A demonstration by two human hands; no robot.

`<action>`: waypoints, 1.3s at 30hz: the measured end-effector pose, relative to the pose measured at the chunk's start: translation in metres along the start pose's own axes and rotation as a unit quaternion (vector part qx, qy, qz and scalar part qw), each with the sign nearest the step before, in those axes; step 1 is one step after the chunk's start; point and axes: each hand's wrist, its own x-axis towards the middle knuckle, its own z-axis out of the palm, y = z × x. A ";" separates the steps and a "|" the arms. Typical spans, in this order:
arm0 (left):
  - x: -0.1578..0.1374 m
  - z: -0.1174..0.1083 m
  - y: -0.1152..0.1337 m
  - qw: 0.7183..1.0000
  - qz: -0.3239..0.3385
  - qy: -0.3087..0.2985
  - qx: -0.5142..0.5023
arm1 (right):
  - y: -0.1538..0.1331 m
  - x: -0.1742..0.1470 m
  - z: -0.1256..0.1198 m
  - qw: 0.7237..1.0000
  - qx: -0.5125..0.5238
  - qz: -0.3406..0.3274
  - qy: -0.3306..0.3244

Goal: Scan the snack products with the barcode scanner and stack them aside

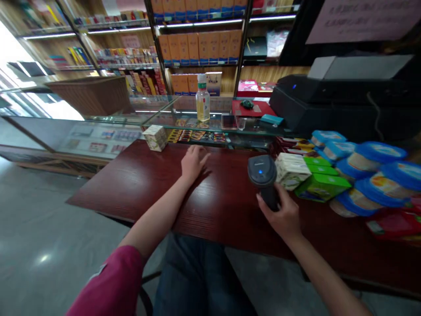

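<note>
My right hand is wrapped round the handle of a black barcode scanner, whose head shows a small blue light. Just to the scanner's right, patterned white boxes stand beside green boxes. My left hand is over the far part of the dark red wooden table, holding nothing, with its thumb apart from loosely bent fingers. Beyond it to the left, at the table's far edge, sits another patterned white box, apart from the hand.
Blue-lidded tubs are stacked on the right, with red packages in front. A glass display case borders the table, bearing a bottle of yellowish liquid. A brown basket stands left; a black machine stands back right.
</note>
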 end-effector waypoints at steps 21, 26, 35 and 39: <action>0.040 -0.050 -0.171 0.952 -0.256 0.159 -0.056 | -0.069 0.040 0.141 0.881 0.345 0.232 -0.228; 0.027 -0.019 -0.110 0.981 -0.152 0.065 -0.100 | -0.073 0.048 0.139 0.845 0.394 0.291 -0.216; 0.029 -0.034 -0.091 0.950 -0.051 -0.184 -0.247 | -0.071 0.049 0.139 0.836 0.414 0.324 -0.159; 0.032 -0.053 -0.088 0.916 -0.049 -0.284 -0.280 | -0.069 0.048 0.141 0.832 0.421 0.334 -0.133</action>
